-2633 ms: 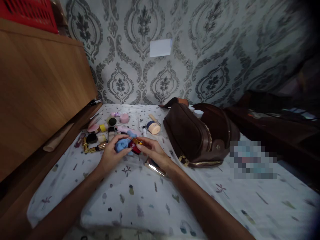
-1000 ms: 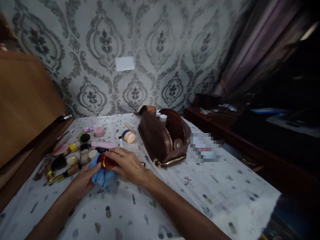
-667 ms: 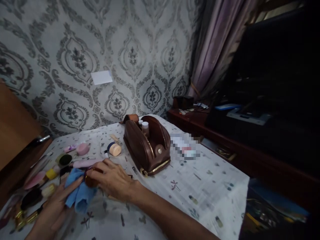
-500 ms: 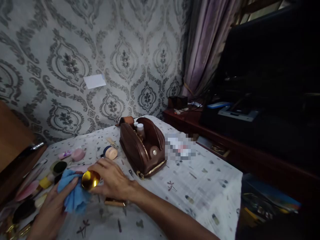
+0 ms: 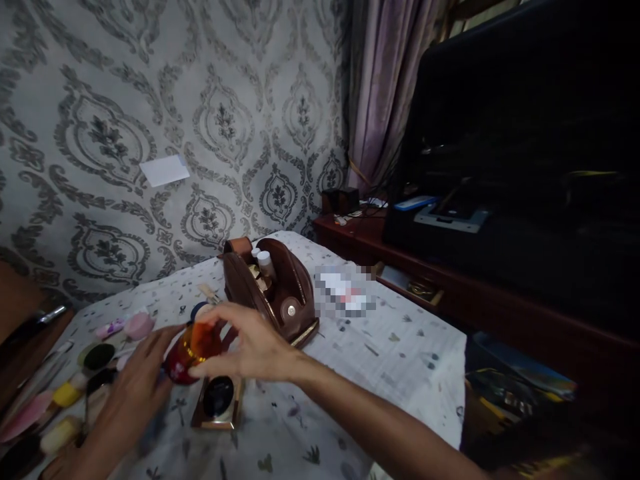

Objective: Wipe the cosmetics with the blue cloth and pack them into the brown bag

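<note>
A shiny red and amber jar (image 5: 181,360) with a gold band is tilted above the table. My right hand (image 5: 250,340) is closed around its upper right part, thumb below and fingers above. Against the jar's left side lies my left hand (image 5: 135,380), its fingertips partly hidden. Bluish, blurred bits of a cloth (image 5: 153,423) show under the left hand. Just below the jar, a square gold-edged compact (image 5: 218,400) with a dark round centre rests on the tablecloth. Behind the right hand stands a brown leather toiletry bag (image 5: 295,280), unzipped, with white-capped bottles (image 5: 265,261) inside.
Makeup items, including a pink round sponge (image 5: 139,325) and a dark green round piece (image 5: 99,357), lie at the left. The patterned tablecloth (image 5: 390,360) ends at the right, near a dark red desk (image 5: 350,233) with an ajar drawer (image 5: 415,290). Wallpaper stands behind.
The jar has turned, so its red side shows instead of the round gold face. Much of the blue cloth is now hidden. The compact below has come into fuller view as the camera shifted.
</note>
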